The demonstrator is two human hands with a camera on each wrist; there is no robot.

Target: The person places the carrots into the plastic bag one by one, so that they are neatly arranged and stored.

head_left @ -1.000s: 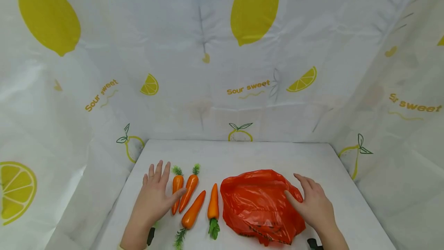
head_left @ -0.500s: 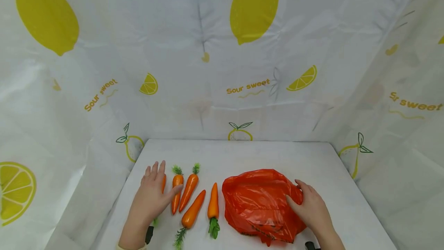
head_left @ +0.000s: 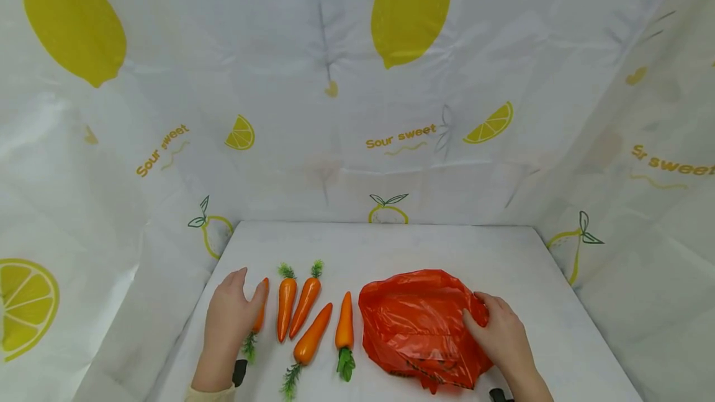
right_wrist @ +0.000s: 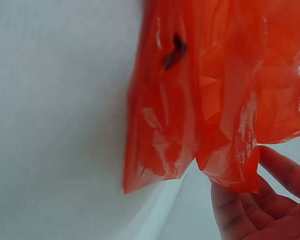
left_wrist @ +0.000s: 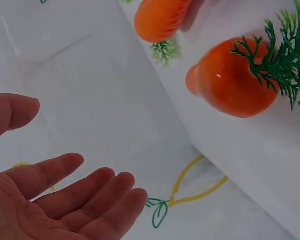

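Note:
My left hand [head_left: 226, 312] is beside the leftmost carrot [head_left: 261, 312], partly covering it in the head view. In the left wrist view, the left hand [left_wrist: 72, 205] has its palm bare and its fingers loosely spread, apart from the carrot [left_wrist: 235, 82] with feathery green leaves. On the right, a crumpled red plastic bag [head_left: 419, 321] lies with its wide mouth spread. My right hand [head_left: 503, 330] pinches the bag's right edge. Up close, the right wrist view has the bag's rim [right_wrist: 247, 177] between thumb and fingers.
Between the hands, two carrots [head_left: 286, 309] lie side by side, leaves away from me. A slanted carrot [head_left: 313, 335] and another carrot [head_left: 344, 327] have their leaves toward me. A lemon-print cloth [head_left: 290, 160] encloses the white table [head_left: 391, 250] at back and sides.
My left hand has drawn back and left, its fingers bending more, uncovering the leftmost carrot. The right hand has moved in and taken hold of the bag's edge.

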